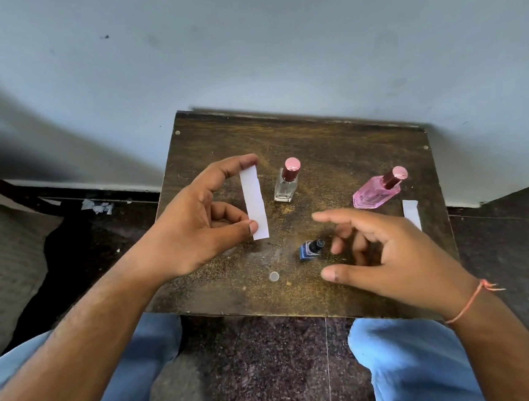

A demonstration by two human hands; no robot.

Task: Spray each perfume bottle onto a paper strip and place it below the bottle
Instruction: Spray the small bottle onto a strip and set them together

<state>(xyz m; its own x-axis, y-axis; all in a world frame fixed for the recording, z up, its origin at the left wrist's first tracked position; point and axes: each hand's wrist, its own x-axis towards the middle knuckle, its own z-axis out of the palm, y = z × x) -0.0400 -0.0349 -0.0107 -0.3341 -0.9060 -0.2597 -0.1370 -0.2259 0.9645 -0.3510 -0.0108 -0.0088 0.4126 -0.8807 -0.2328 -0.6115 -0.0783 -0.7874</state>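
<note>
Key relation: the small blue perfume bottle with the black spray top (310, 250) stands on the dark worn wooden bench (332, 149) just to the left of your right hand (398, 249), between its forefinger and thumb; its long axis is roughly upright, tipped slightly right.
Nearer hand: the right one; your left hand (194, 219) is farther off and busy.
Right fingers: spread wide and relaxed, holding nothing, the forefinger reaching above the bottle and the thumb below it; not touching it as far as you can see.
Left fingers: forefinger and thumb pinch the white paper strip (253, 201) by its top and bottom ends, so it hangs lengthwise, upright, above the bench.
Other bottles: the clear square glass bottle with a pink cap (287, 180) stands just right of the strip; the pink flat bottle with a pink cap (379, 190) is at the far right, a second white paper strip (412, 213) below it.
Judgement: the blue bottle looks next; close round its body.
</note>
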